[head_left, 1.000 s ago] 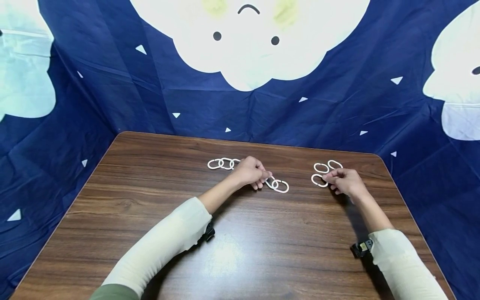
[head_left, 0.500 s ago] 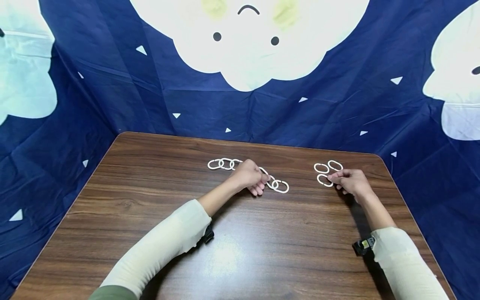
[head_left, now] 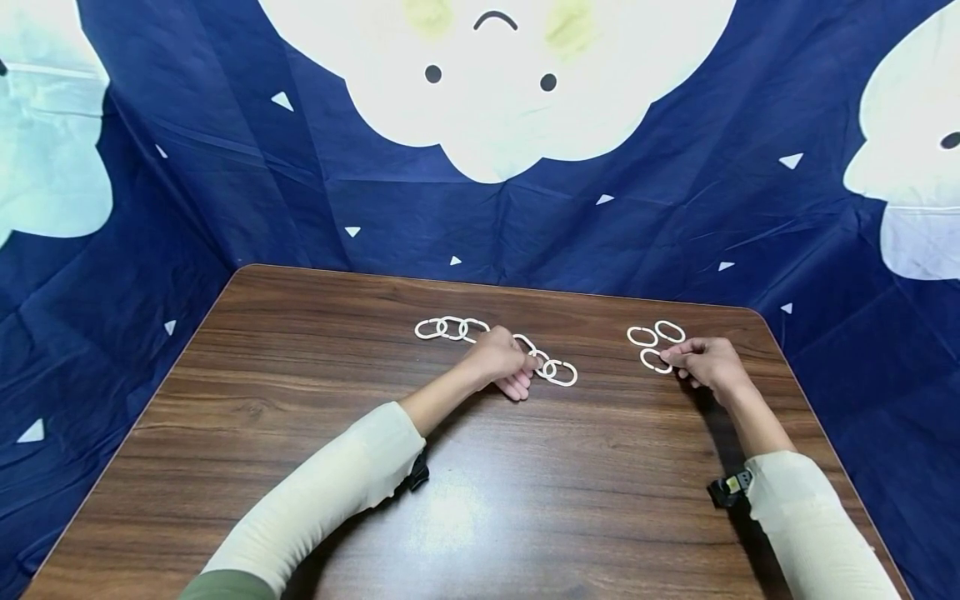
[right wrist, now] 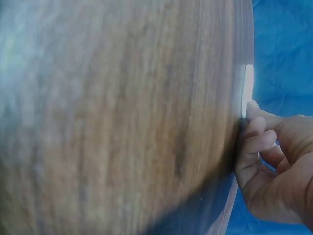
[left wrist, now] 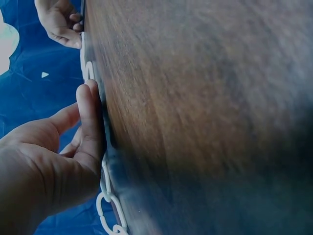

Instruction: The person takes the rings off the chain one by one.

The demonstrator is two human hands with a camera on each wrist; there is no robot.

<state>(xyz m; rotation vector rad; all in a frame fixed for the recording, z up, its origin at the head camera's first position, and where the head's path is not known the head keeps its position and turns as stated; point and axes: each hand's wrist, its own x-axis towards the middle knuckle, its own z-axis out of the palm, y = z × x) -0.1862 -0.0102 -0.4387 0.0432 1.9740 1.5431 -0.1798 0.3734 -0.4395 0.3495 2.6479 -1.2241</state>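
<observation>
White oval plastic links are joined into a chain (head_left: 561,372) that lies across the far part of the table. My left hand (head_left: 501,360) rests over the middle of this chain, hiding part of it, its index fingertip at a link near the right end. In the left wrist view its fingers (left wrist: 89,115) stretch out fairly straight along the tabletop. To the right, my right hand (head_left: 705,362) pinches the right edge of a loose link (head_left: 654,361) between thumb and fingertips. Two more loose links, one on the left (head_left: 642,337) and another on the right (head_left: 670,332), lie just behind it.
The brown wooden table (head_left: 300,400) ends in a far edge close behind the links. A blue cloth (head_left: 480,217) with white clouds hangs behind and at both sides. Small black cameras sit by both wrists.
My right hand has drawn the loose link a little to the right. The left hand has shifted slightly toward me, uncovering more of the chain, which stays where it was.
</observation>
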